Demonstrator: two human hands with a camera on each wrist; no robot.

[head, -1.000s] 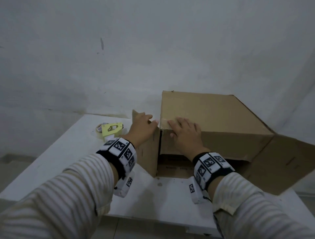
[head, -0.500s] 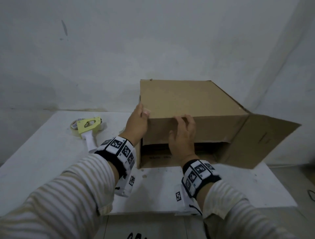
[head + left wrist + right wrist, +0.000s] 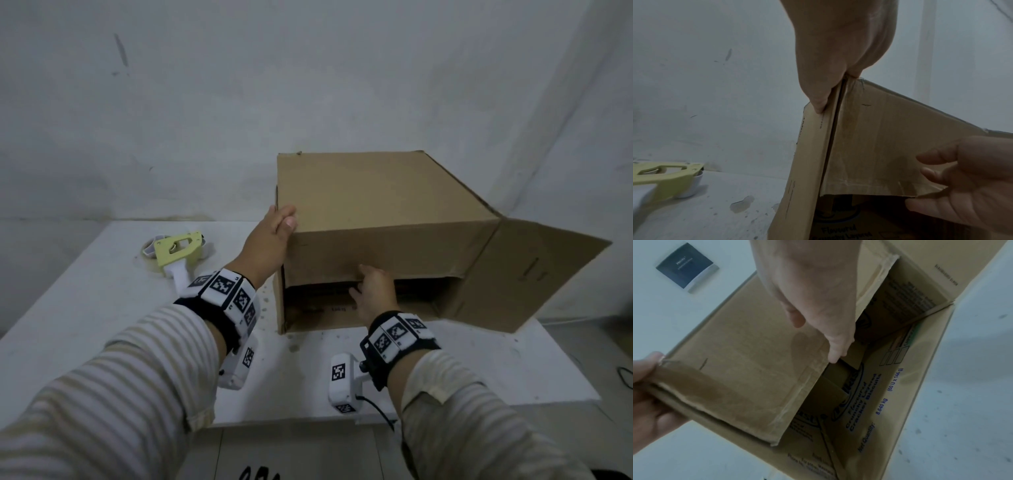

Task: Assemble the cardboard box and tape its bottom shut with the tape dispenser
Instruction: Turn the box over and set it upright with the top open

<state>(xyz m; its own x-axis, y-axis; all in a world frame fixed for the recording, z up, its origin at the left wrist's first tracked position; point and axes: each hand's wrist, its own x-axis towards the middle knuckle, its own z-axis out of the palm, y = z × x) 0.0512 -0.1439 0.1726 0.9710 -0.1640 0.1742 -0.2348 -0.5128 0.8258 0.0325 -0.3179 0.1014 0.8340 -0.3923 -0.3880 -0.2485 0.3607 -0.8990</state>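
Note:
A brown cardboard box [image 3: 376, 198] lies on its side on the white table [image 3: 102, 308], its open end facing me. My left hand [image 3: 274, 233] grips the box's upper left corner, thumb on the front flap and fingers round the side; the left wrist view shows this hand [image 3: 838, 65] pinching where two flaps meet. My right hand [image 3: 373, 291] holds the lower edge of the folded-down top flap [image 3: 376, 253], fingers on its face and thumb under it. The right flap [image 3: 531, 281] stands swung out. The yellow-green tape dispenser [image 3: 178, 250] lies left of the box, untouched.
Printed lettering shows inside the box [image 3: 869, 402]. A grey wall rises close behind the table. The table's near edge [image 3: 308, 421] runs just past my wrists, with floor below. A dark rectangular plate [image 3: 687, 267] shows beyond the box in the right wrist view.
The left flap has been folded in against the box. My right hand slid down the top flap's face to its lower edge. My left hand stayed at the upper left corner.

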